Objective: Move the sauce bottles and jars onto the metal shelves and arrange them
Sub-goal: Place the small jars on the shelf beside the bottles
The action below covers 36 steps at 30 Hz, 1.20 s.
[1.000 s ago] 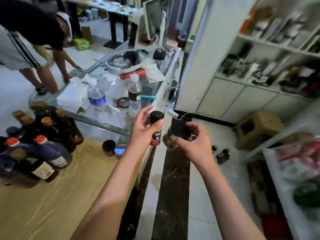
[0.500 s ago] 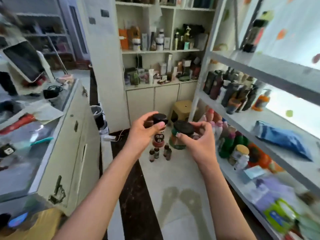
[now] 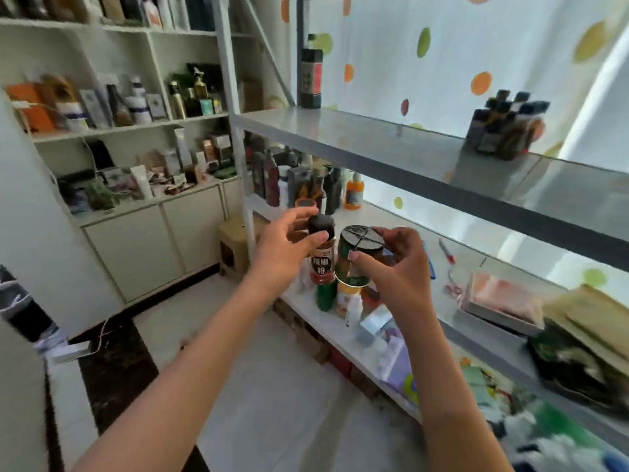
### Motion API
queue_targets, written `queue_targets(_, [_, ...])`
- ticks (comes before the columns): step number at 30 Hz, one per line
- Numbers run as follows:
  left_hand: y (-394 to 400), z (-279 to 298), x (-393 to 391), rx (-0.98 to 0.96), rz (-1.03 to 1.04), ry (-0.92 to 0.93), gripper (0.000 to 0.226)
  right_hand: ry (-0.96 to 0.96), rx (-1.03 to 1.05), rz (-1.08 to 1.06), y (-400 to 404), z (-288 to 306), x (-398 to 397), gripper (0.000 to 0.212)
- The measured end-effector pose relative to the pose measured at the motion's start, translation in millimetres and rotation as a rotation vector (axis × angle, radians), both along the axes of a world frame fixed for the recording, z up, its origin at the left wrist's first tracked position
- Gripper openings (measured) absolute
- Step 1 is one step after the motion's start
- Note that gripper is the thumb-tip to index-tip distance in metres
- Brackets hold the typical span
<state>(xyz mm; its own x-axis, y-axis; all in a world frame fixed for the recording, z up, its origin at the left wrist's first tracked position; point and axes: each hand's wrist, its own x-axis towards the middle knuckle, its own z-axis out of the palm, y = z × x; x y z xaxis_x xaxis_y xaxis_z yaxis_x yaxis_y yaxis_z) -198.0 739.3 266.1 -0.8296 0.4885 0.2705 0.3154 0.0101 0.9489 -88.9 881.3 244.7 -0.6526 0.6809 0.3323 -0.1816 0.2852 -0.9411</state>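
Observation:
My left hand (image 3: 284, 245) grips a small red-labelled spice bottle (image 3: 321, 264) by its black cap. My right hand (image 3: 391, 264) holds a green-labelled glass jar (image 3: 354, 264) by its black lid. Both are held up side by side in front of the metal shelves (image 3: 391, 155). The upper shelf carries a tall dark bottle (image 3: 311, 76) at its left end and a cluster of dark bottles (image 3: 503, 127) further right. A group of sauce bottles (image 3: 303, 185) stands at the left end of the middle shelf (image 3: 476, 264).
Packets and flat bundles (image 3: 503, 301) lie on the right of the middle shelf. The lower shelf (image 3: 326, 318) holds small bottles and packages. A white cabinet with stocked shelves (image 3: 136, 185) stands at the back left, with a small stool (image 3: 235, 243) beside it.
My view has swung right from the counter and its bottles to face the metal shelves. Both hands kept hold of the bottle and the jar and now hold them up close to the middle shelf.

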Motion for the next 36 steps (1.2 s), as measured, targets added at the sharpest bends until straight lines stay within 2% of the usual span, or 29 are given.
queue_targets(11, [171, 27, -10, 0.011, -0.207, 0.168, 0.038, 0.094, 0.172, -0.367, 128, 17, 9, 0.048])
queue_targets(17, [247, 61, -54, 0.151, -0.317, 0.203, 0.036, 0.122, 0.203, -0.465, 183, 56, -18, 0.045])
queue_targets(22, [323, 84, -100, 0.154, -0.382, 0.312, 0.035, 0.101, 0.267, -0.635, 240, 86, -56, 0.041])
queue_targets(26, [386, 84, -126, 0.082, -0.384, 0.399, 0.034, -0.06, 0.243, -0.726, 292, 90, -91, 0.043])
queue_targets(31, [453, 77, -158, 0.014, -0.392, 0.443, 0.038, -0.339, 0.345, -0.735, 349, 95, -120, 0.038])
queue_targets(36, [498, 72, -176, 0.034, -0.407, 0.475, 0.035, -0.456, 0.38, -0.777, 391, 100, -137, 0.033])
